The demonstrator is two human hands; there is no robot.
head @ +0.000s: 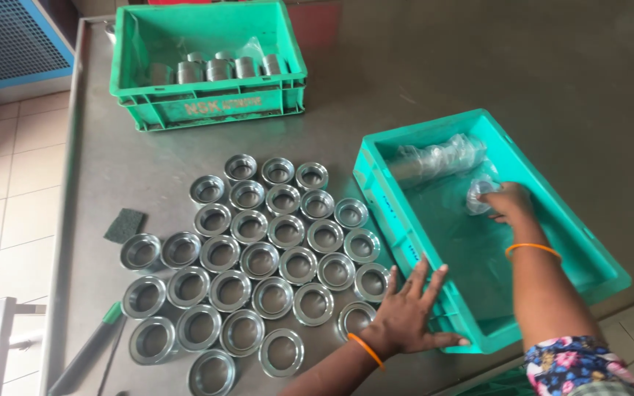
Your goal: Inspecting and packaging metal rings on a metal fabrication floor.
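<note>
My left hand (410, 306) lies flat with fingers spread against the near corner of a teal plastic crate (599, 257). Inside that crate my right hand (506, 202) grips a metal ring wrapped in clear plastic (478, 196). A plastic-wrapped roll of more rings (434, 158) lies along the crate's far end. To the left of the crate, several shiny metal rings (258, 253) stand in rows on the steel table (478, 66), close to my left hand.
A green crate (207, 103) at the back holds several metal rings. A dark scouring pad (125, 224) lies left of the rings. A green-handled tool (89, 348) rests near the table's left front edge. Tiled floor lies beyond the left edge.
</note>
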